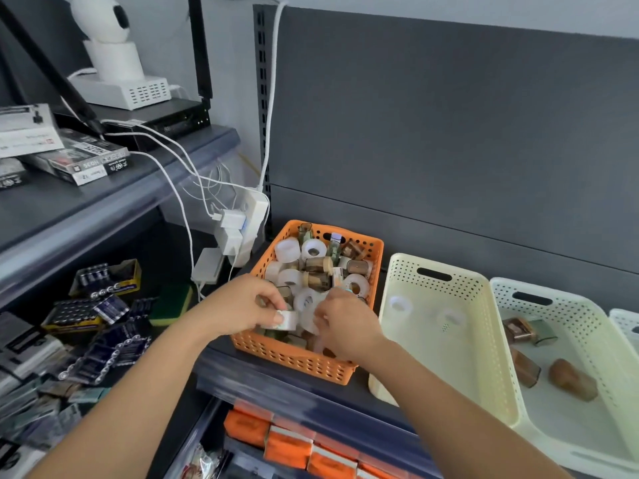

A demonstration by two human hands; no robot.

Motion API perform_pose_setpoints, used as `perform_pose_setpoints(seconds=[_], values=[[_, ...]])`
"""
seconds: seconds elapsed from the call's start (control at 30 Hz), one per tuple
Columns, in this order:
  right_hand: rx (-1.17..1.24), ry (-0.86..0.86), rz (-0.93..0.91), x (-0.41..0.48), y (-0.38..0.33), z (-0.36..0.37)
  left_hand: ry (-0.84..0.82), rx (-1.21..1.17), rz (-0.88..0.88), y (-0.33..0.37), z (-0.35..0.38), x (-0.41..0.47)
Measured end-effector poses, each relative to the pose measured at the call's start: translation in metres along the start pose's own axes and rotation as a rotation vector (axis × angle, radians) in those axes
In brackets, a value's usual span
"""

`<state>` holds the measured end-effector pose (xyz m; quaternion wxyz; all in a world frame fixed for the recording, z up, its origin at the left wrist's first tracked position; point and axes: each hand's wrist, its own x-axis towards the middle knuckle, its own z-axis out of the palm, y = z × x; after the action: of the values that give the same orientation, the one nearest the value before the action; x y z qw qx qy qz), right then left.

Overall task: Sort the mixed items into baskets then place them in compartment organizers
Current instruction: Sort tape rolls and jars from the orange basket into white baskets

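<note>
An orange perforated basket [375, 252] on the dark shelf holds several white tape rolls and small brown bottles mixed together. My left hand [247, 302] reaches into its near end and pinches a white tape roll [287, 320] between thumb and fingers. Beside it my right hand [345, 324] is in the basket too, fingers curled down among the rolls; what it holds is hidden. To the right, a cream basket [484, 326] holds two white tape rolls [400, 303]. A pale green basket [587, 326] further right holds several brown bottles [572, 379].
A white power strip [247, 223] with plugs and cables hangs left of the orange basket. The lower left shelf is piled with battery packs [100, 326]. Orange packets [288, 447] sit on the shelf below. A white camera [103, 32] stands on the upper left shelf.
</note>
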<state>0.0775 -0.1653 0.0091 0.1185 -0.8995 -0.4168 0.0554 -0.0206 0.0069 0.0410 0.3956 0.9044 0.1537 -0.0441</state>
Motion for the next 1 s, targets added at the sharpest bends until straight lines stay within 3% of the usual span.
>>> perform_pose_setpoints(seconds=[0.17,0.33,0.57,0.73,0.8,1.0], values=[[0.239,0.260,0.013,-0.022,0.034,-0.024,0.102,-0.155,0.068,0.031,0.011,0.007],[0.141,0.483,0.092,-0.054,0.085,-0.046,0.275,-0.034,0.237,0.077,0.057,0.026],[-0.127,0.288,0.264,-0.093,0.150,-0.038,0.233,0.363,0.462,0.125,0.146,0.065],[-0.348,0.078,0.234,-0.107,0.169,-0.026,0.024,0.711,0.335,0.129,0.191,0.083],[-0.467,-0.012,0.196,-0.104,0.162,-0.024,-0.040,0.776,0.283,0.121,0.196,0.084],[-0.549,-0.081,0.214,-0.098,0.160,-0.024,-0.096,0.811,0.421,0.113,0.189,0.078]])
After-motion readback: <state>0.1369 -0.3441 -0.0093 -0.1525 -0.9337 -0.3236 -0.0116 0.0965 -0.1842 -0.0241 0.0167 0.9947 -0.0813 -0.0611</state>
